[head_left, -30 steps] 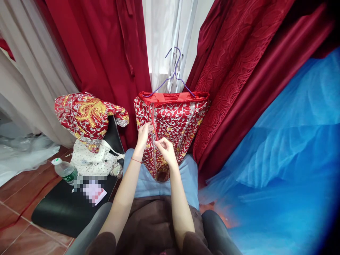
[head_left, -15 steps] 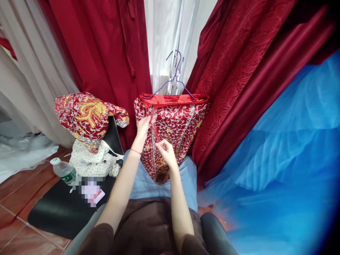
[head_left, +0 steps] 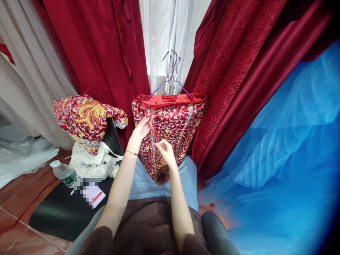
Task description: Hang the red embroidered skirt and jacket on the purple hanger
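Note:
A red garment [head_left: 172,122] with silver and gold embroidery hangs from a purple wire hanger [head_left: 173,76], its lower part resting against my lap. From its red waistband, a thin red cord [head_left: 154,134] runs down the front left side. My left hand [head_left: 142,128] holds the cord's upper stretch, close to the embroidered cloth. Lower down and to the right, my right hand [head_left: 166,150] pinches the cord between thumb and fingertips. Between the two hands the cord looks doubled; whether it is knotted is too fine to tell.
On my left, a black chair [head_left: 57,212] bears a water bottle [head_left: 63,173], a dotted white cloth bag [head_left: 86,161] and a pale card [head_left: 98,198]. Another embroidered red garment [head_left: 79,115] drapes over its backrest. Dark red curtains [head_left: 106,46] stand ahead; blue tulle [head_left: 287,170] spreads at right.
My left hand has opened out slightly and shifted a little left and down along the red cord. The right hand keeps its pinch. The view has moved slightly.

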`<act>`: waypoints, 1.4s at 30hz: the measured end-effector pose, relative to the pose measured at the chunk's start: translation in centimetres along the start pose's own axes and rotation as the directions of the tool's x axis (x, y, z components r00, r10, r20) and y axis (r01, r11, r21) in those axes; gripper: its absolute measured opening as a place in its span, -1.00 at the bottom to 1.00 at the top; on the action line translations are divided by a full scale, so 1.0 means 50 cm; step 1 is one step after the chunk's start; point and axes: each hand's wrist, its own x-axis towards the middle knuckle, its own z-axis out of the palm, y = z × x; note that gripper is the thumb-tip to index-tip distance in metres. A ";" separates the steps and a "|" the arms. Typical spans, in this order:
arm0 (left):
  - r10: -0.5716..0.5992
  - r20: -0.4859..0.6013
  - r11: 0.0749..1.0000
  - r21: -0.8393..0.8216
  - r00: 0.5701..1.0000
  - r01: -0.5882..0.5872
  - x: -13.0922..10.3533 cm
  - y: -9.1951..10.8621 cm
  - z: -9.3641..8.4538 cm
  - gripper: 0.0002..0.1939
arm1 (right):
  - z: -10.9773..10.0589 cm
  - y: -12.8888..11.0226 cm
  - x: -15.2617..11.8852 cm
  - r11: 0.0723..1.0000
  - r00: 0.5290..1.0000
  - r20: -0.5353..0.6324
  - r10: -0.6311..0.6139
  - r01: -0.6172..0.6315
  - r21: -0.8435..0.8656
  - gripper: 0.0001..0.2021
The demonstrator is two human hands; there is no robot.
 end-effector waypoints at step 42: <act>0.534 -0.176 0.812 0.378 0.827 -0.444 0.028 -0.056 -0.073 -0.85 | 0.000 0.005 -0.002 1.000 1.000 -0.011 0.009 -0.009 0.020 -0.66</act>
